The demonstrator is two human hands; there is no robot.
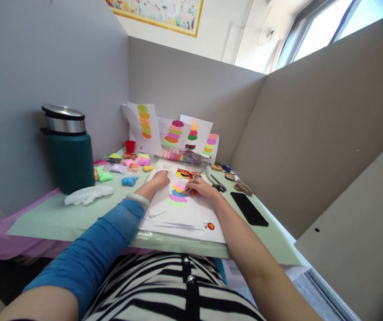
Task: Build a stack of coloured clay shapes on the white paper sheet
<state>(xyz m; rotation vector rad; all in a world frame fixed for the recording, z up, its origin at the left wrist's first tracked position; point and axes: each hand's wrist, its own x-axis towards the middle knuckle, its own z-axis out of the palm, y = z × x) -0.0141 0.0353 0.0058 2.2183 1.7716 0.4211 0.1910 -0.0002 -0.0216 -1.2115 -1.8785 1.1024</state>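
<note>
A white sheet [160, 206] lies on the desk in front of me, with a stack of coloured bands [178, 198] in pink, yellow, blue, purple and pale green. My left hand [161, 178] is closed at the sheet's upper left edge, thumb and fingers on the paper. Over the right side of the bands, my right hand [198, 188] is closed round a thin, pen-like tool [202, 171] that slants up to the right. Its lower end is near the blue band, partly hidden by my fingers. A red and yellow picture [186, 173] shows just behind.
A green flask [70, 160] and a white crumpled item [89, 195] stand and lie left. Small coloured packets [130, 180] and a red cup [130, 146] are behind. Painted sheets [141, 138] lean at the back. Scissors [217, 184] and a black phone [249, 208] lie right.
</note>
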